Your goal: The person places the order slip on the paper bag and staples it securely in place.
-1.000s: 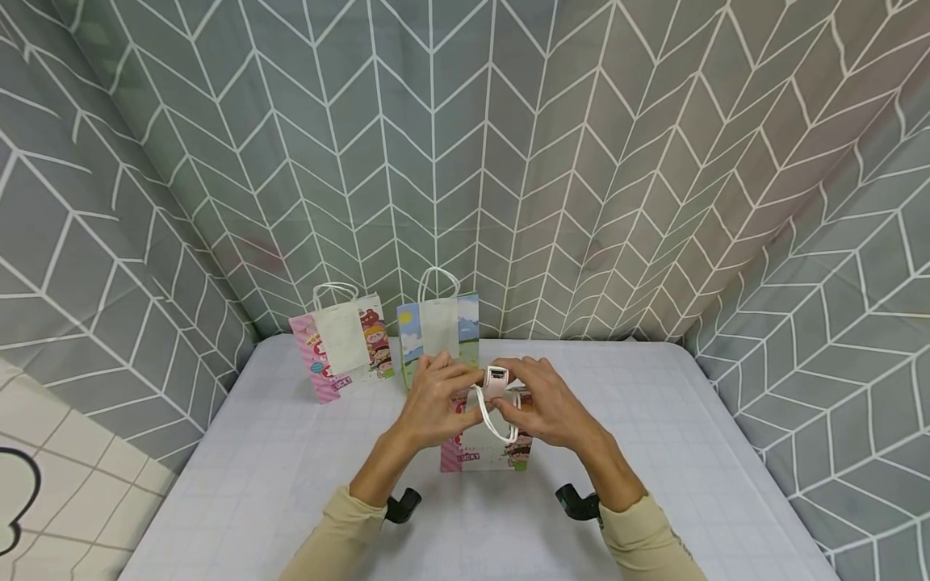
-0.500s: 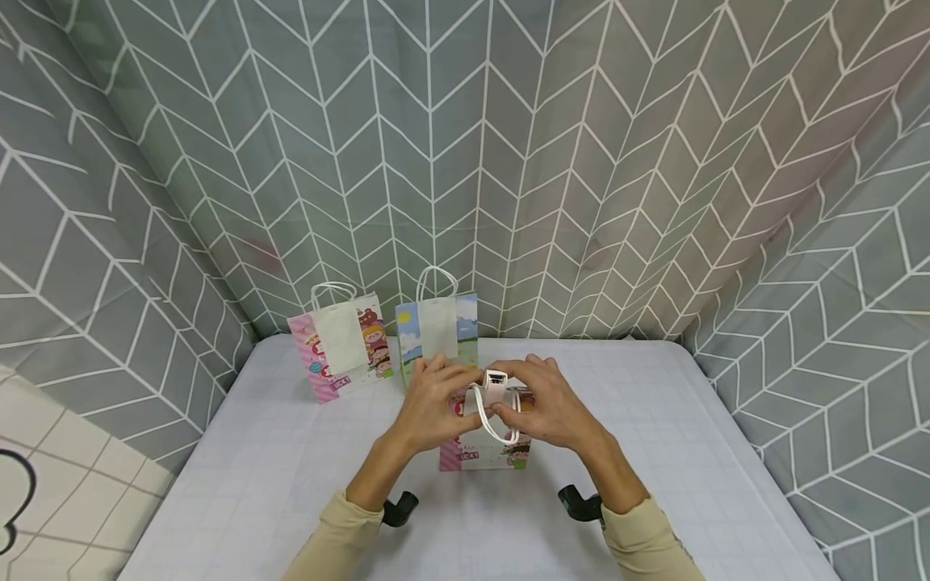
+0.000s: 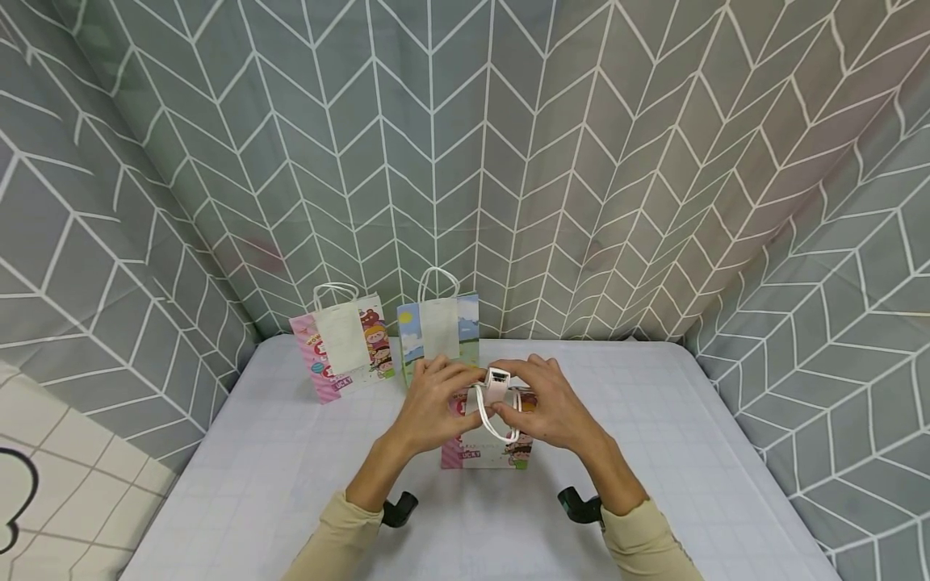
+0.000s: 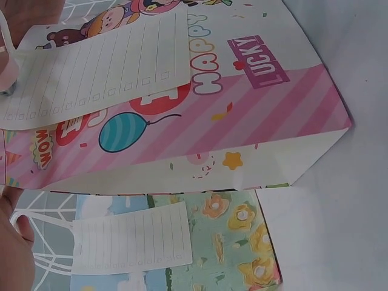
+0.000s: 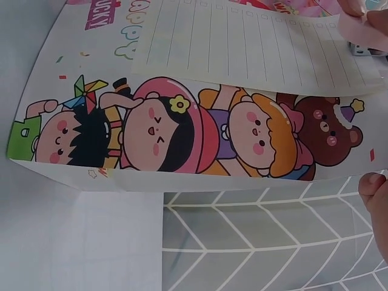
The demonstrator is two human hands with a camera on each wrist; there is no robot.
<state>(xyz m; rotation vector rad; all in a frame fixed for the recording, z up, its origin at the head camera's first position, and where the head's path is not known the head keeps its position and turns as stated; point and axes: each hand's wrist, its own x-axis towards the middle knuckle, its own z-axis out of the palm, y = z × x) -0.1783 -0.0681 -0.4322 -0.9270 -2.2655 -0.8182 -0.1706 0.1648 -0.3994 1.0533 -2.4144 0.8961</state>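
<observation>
A pink party-print paper gift bag (image 3: 485, 458) stands upright between both hands, its white rope handles (image 3: 501, 432) flopped toward me. A lined paper slip (image 4: 109, 73) overlaps its front near the top. At the bag's top edge sits a small pink-and-white stapler (image 3: 497, 386), also partly visible as a pink body (image 5: 364, 30) in the right wrist view. My right hand (image 3: 548, 403) pinches the stapler between thumb and fingers. From the other side my left hand (image 3: 436, 401) grips the bag's top, fingertips right beside the stapler. The slip's upper end is hidden by the fingers.
Behind on the left stands another pink party bag (image 3: 312, 355) with a lined slip on its front. Beside it is a blue sky-print bag (image 3: 468, 323) with a similar slip. Patterned curtains (image 3: 465, 161) surround the white-covered table (image 3: 291, 484) at the back and sides.
</observation>
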